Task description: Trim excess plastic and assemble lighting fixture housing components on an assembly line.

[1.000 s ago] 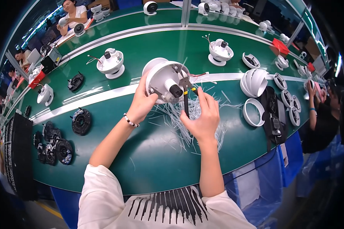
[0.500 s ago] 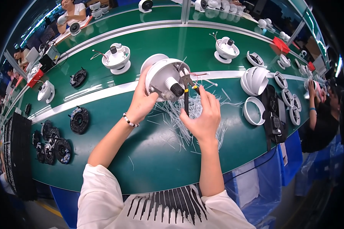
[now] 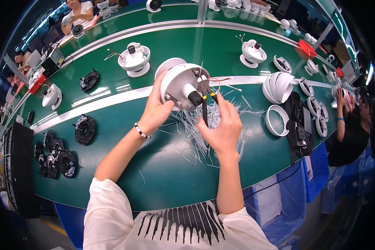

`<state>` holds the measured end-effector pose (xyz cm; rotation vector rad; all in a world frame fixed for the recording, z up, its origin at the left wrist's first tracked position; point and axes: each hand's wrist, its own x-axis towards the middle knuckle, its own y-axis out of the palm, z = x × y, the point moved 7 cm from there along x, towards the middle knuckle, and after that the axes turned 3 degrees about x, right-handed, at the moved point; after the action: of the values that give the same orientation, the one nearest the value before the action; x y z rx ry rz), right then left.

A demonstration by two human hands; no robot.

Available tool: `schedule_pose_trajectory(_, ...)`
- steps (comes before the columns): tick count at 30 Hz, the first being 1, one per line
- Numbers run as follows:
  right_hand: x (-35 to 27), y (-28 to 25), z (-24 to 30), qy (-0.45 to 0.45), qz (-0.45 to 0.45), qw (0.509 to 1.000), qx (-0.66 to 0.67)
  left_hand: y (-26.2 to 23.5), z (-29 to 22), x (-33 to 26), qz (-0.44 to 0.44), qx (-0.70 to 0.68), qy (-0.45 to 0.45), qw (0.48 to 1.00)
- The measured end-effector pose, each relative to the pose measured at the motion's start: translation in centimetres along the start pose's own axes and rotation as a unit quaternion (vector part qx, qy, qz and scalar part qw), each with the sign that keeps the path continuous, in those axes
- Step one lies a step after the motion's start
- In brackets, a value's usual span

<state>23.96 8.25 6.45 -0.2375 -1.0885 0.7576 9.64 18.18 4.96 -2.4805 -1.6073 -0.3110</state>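
Observation:
My left hand (image 3: pixel 155 111) is closed round the rim of a white bowl-shaped camera housing (image 3: pixel 175 85), which tilts toward me. A black-tipped lens barrel (image 3: pixel 193 98) sticks out of its inside. In my right hand (image 3: pixel 224 129) are side cutters (image 3: pixel 204 100) with black and yellow handles. Their jaws are at the housing's right inner edge, beside red and white wires (image 3: pixel 221 79) and a thin upright strip. Whether the jaws touch the strip, I cannot tell. Below lies a heap of clear, thin plastic strips (image 3: pixel 196 135), probably cut cable-tie ends, on the green table (image 3: pixel 179 183).
Similar white housings (image 3: pixel 134 62) stand on the green conveyor belt (image 3: pixel 171 43) beyond a metal rail. Black round parts (image 3: pixel 85 130) lie at left. To the right are stacked white shells (image 3: pixel 277 88), white rings (image 3: pixel 276 121) and a black strap with a device (image 3: pixel 300 135). A co-worker (image 3: pixel 350 129) sits at far right.
The housings on the belt have shifted to the right. The held housing and the cutters have moved only slightly; both hands keep their grip.

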Motion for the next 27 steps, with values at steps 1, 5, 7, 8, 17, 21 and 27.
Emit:
schedule_pose_trajectory(1, -0.1, 0.1, 0.0, 0.000, 0.001, 1.000, 0.000, 0.0, 0.0, 0.0, 0.002, 0.001, 0.003, 1.000)
schedule_pose_trajectory(5, -0.5, 0.9, -0.4, 0.059, 0.054, 0.993, 0.092, -0.2, 0.5, 0.0, 0.008, -0.009, -0.002, 1.000)
schedule_pose_trajectory(7, -0.5, 1.0, -0.4, 0.062, 0.059, 0.991, 0.101, -0.4, 0.8, 0.0, 0.001, -0.027, -0.020, 0.999)
schedule_pose_trajectory(8, -0.6, 1.2, -0.6, 0.076, 0.064, 0.986, 0.133, -0.4, 1.1, 0.1, -0.006, -0.046, -0.039, 0.998)
schedule_pose_trajectory(17, -1.2, -1.4, -0.6, 0.083, -0.136, 0.885, 0.437, -2.7, 1.6, 0.6, -0.083, -0.096, -0.019, 0.992)
schedule_pose_trajectory(21, -1.4, -3.3, 0.0, 0.069, -0.189, 0.847, 0.491, -2.5, 0.5, 2.0, -0.123, -0.081, 0.089, 0.985)
schedule_pose_trajectory(27, -2.6, -3.5, 2.2, 0.020, -0.186, 0.921, 0.343, 2.5, 1.8, 7.9, 0.033, -0.364, -0.172, 0.915)
